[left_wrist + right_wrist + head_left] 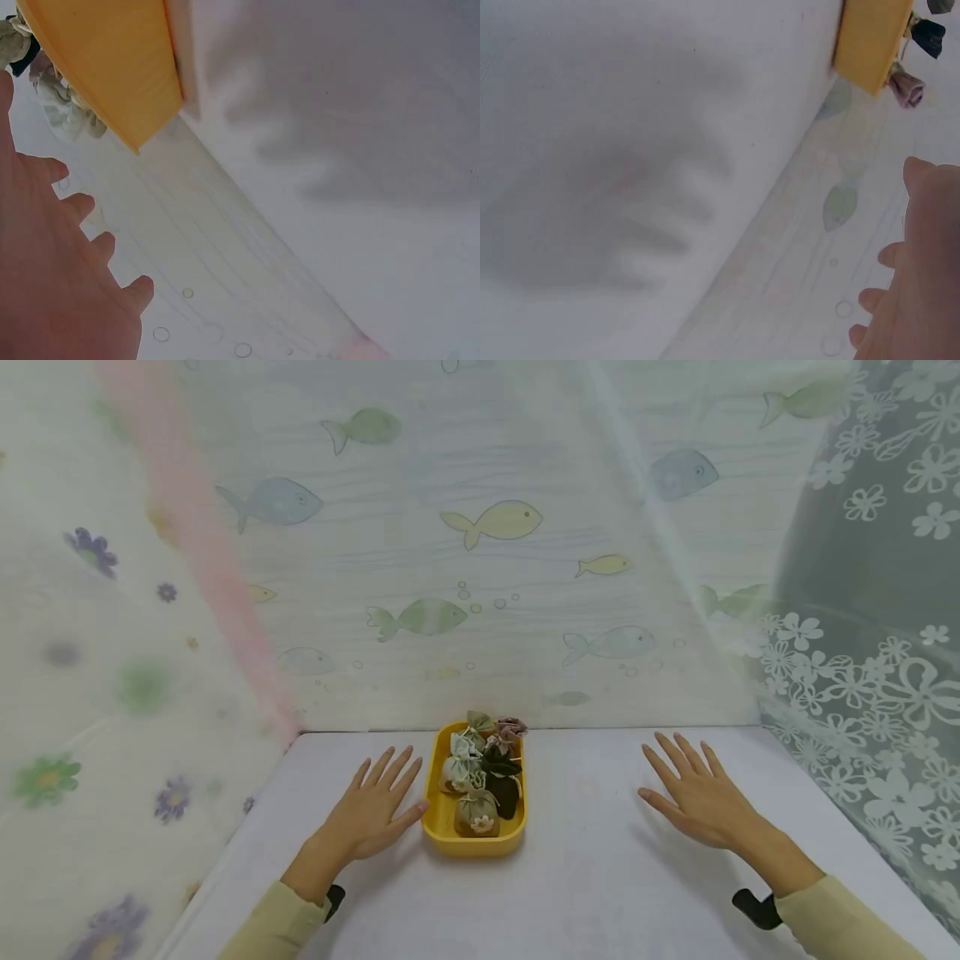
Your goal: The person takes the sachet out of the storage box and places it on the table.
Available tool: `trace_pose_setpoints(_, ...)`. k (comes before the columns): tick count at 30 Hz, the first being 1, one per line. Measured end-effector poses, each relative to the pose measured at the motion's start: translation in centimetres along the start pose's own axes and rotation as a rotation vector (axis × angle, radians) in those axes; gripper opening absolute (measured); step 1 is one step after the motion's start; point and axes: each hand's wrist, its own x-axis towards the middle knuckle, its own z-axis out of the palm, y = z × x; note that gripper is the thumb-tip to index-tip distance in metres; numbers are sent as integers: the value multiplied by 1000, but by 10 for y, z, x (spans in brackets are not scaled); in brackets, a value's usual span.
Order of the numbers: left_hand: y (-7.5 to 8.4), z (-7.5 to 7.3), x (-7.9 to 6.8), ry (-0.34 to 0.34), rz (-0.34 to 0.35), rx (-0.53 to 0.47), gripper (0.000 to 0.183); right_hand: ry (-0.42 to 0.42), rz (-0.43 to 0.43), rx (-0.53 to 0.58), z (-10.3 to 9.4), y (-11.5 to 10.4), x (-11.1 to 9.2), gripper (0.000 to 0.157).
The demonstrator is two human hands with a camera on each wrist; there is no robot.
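Note:
A yellow tray [476,847] stands on the white table and holds several small drawstring pouches. Nearest in it is an olive-brown pouch [477,815] with a white flower; a black pouch [504,789], a pale pouch [456,770], a mauve pouch [510,735] and a green pouch [480,723] sit behind. My left hand [367,814], fingers straight and spread, is just left of the tray, its thumb tip near the rim; whether they touch I cannot tell. Well to the right, my right hand [697,797] hovers with spread fingers, holding nothing. Both hands cast shadows on the tabletop.
The white tabletop [585,877] ends at a back curtain [495,610] printed with fish. A flowered sheet [112,735] hangs at the left, and sheer lace [885,710] with white flowers at the right. Black straps show at both wrists.

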Motion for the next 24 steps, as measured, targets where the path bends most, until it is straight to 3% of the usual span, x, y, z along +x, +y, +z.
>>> trace_pose_setpoints(15, 13, 5, -5, -57, 23, -83, 84, 13, -74, 102, 3, -30, 4, 72)
trace_pose_setpoints(24, 18, 10, -6, -49, 32, -103, 89, 43, -133, 126, 11, -42, 13, 72)
